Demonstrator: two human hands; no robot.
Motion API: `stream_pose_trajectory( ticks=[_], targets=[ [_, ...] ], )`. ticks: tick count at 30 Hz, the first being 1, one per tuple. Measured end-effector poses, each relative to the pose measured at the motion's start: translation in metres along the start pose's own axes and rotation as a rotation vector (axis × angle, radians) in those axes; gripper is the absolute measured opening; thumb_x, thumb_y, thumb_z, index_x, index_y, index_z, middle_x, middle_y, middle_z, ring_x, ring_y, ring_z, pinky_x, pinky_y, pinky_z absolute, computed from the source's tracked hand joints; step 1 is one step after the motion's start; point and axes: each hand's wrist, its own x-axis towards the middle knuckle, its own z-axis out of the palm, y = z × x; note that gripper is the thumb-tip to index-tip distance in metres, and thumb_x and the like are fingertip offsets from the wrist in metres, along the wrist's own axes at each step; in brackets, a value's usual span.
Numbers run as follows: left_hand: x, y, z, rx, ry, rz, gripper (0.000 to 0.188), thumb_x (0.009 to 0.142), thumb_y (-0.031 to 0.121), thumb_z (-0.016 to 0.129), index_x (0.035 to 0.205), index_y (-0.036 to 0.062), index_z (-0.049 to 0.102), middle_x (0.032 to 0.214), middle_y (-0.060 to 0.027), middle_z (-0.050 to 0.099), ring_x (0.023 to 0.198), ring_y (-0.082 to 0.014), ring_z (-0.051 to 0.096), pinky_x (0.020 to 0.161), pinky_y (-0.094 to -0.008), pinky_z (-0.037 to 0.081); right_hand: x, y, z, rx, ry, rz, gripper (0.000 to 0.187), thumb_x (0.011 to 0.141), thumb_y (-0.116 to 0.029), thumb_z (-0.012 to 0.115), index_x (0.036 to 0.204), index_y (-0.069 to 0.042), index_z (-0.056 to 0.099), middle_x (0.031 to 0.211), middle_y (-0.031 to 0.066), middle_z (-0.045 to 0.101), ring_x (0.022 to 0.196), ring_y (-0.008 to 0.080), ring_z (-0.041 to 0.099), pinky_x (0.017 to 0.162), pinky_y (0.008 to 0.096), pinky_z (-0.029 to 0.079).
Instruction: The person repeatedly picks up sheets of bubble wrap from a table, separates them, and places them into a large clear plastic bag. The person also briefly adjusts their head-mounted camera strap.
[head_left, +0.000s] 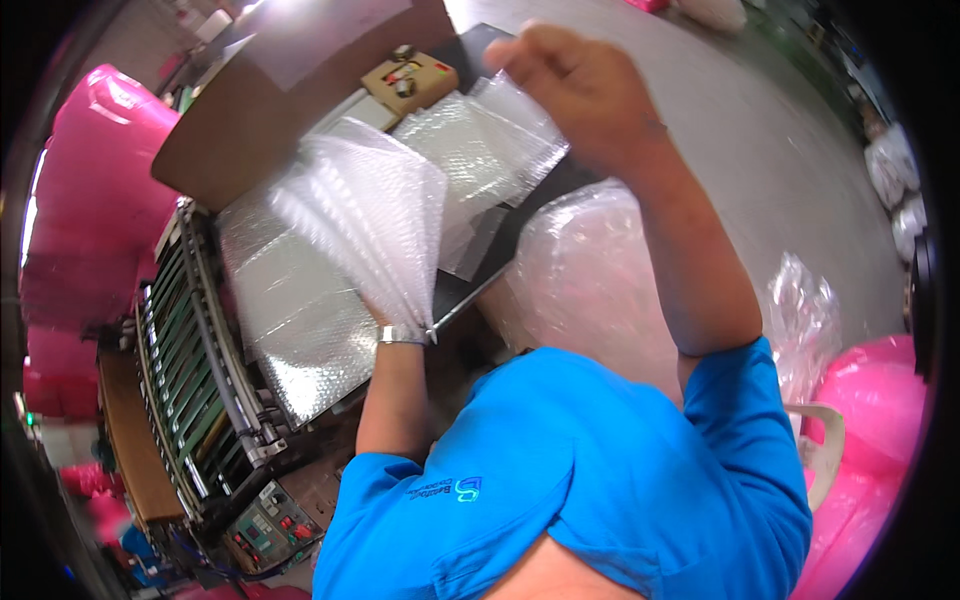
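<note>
A fanned stack of clear bubble-wrap sheets rises from my left hand, its folds drawn together near the wrist. The sheets cover most of that hand's fingers, which are closed around their gathered lower end. A metal-banded watch circles my left wrist. My right hand is raised over the far right corner of the dark table, slightly blurred, its fingers curled in and nothing visible in them. Below and left of it lies a loose pile of flat bubble-wrap pieces. More bubble wrap lies flat under the held stack.
A machine with rollers and green belts stands left, with a control panel below it. A small cardboard box sits at the table's back by a brown board. Clear plastic and pink bundles are right.
</note>
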Motion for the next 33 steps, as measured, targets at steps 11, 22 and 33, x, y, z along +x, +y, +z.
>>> stream_pose_trajectory(
  ticks=[11,22,33],
  targets=[
    [0.015,-0.11,0.061,0.609,-0.266,-0.119,0.039,0.089,0.018,0.047,0.122,0.0027,0.034,0.114,-0.0113,0.048,0.103,-0.0221,0.049,0.087,-0.0371,0.042,-0.134,0.112,-0.08,0.141,0.014,0.855,0.091,0.066,-0.049,0.065,0.132,-0.001,0.026,0.129,0.0184,0.034,0.12,0.0262,0.031,0.098,0.0361,0.024],
    [-0.012,-0.258,0.021,1.529,-1.37,-0.656,0.068,0.083,0.045,0.048,0.135,0.0098,0.023,0.137,-0.0148,0.029,0.126,-0.0277,0.029,0.1,-0.0442,0.024,-0.301,0.072,-0.177,0.245,0.811,0.898,0.071,0.068,-0.015,0.058,0.132,-0.005,0.029,0.123,0.0122,0.041,0.114,0.024,0.04,0.098,0.0355,0.028],
    [0.009,-0.253,-0.059,2.295,-2.397,-0.488,0.03,0.079,0.024,0.047,0.103,0.0133,0.06,0.103,-0.0099,0.06,0.104,-0.0232,0.052,0.097,-0.0615,0.014,-0.383,0.074,-0.158,0.113,1.091,0.864,0.066,0.065,0.005,0.058,0.125,-0.006,0.033,0.116,0.006,0.044,0.108,0.019,0.041,0.092,0.0327,0.033]
  ],
)
